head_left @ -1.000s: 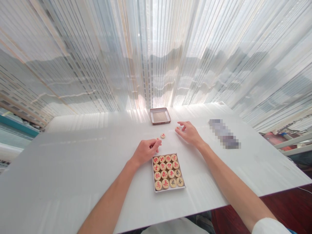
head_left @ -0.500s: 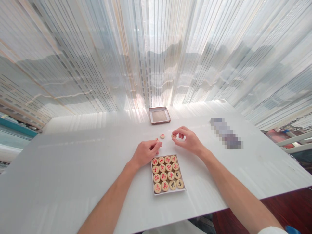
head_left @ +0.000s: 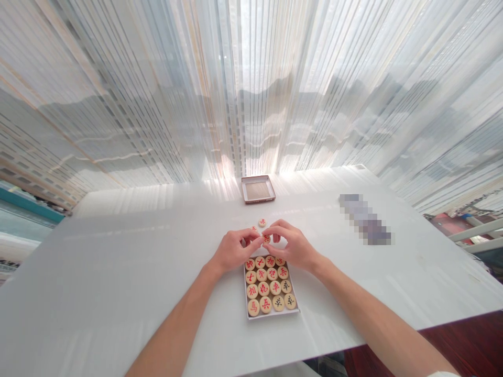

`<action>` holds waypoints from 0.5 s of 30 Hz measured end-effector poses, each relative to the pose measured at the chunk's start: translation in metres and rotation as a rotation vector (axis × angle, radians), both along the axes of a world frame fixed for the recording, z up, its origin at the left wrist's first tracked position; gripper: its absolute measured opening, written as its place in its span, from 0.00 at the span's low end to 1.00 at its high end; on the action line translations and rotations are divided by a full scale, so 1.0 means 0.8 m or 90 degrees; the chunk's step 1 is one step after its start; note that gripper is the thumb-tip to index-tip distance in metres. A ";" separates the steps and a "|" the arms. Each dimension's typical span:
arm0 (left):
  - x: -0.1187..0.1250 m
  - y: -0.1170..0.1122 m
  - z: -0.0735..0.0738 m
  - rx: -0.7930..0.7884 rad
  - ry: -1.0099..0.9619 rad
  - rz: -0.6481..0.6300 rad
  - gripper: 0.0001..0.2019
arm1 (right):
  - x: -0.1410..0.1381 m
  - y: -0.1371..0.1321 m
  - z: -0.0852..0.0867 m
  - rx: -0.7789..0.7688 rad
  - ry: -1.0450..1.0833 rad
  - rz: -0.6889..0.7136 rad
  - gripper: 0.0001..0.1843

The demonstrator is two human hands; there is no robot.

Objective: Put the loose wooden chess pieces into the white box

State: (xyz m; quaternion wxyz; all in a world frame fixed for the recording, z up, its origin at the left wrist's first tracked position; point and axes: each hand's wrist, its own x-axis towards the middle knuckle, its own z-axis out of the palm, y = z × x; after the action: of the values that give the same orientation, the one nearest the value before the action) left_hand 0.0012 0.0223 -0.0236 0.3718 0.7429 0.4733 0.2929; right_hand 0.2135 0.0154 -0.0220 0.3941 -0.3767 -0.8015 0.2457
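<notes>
Both hands meet just beyond a shallow open box [head_left: 274, 316] filled with rows of round xiangqi pieces, red characters on most and black on a few. Between my fingertips is one red-marked xiangqi piece [head_left: 266, 239]. My right hand [head_left: 294, 246] pinches it from the right with thumb and forefinger. My left hand [head_left: 236, 249] is closed, its thumb and fingertips meeting the piece's left edge. On the table behind them lie a loose piece [head_left: 262, 222] and another piece [head_left: 254, 229], partly hidden by my left hand.
An empty box lid [head_left: 258, 189] lies near the far edge of the white table [head_left: 137, 272]. To the right is a blurred-out oblong object [head_left: 365, 220]. Sheer striped curtains [head_left: 251, 89] hang behind the table.
My right hand has moved left and nearer with its piece, bringing it to my left hand's fingertips. My left hand has stayed almost in place.
</notes>
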 end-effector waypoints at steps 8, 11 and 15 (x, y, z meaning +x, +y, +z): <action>-0.006 0.008 -0.002 -0.057 -0.028 -0.025 0.16 | -0.008 -0.003 -0.001 0.043 0.021 0.015 0.11; -0.007 0.009 0.000 -0.065 -0.038 -0.026 0.16 | -0.010 -0.003 -0.001 0.043 0.023 0.011 0.12; -0.007 0.009 0.000 -0.069 -0.049 -0.026 0.16 | -0.008 -0.002 -0.005 0.031 0.005 0.014 0.15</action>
State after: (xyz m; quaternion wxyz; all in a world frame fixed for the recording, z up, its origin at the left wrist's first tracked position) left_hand -0.0045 0.0294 -0.0238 0.4353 0.7194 0.4586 0.2877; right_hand 0.2075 0.0134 -0.0260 0.4036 -0.3570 -0.8099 0.2317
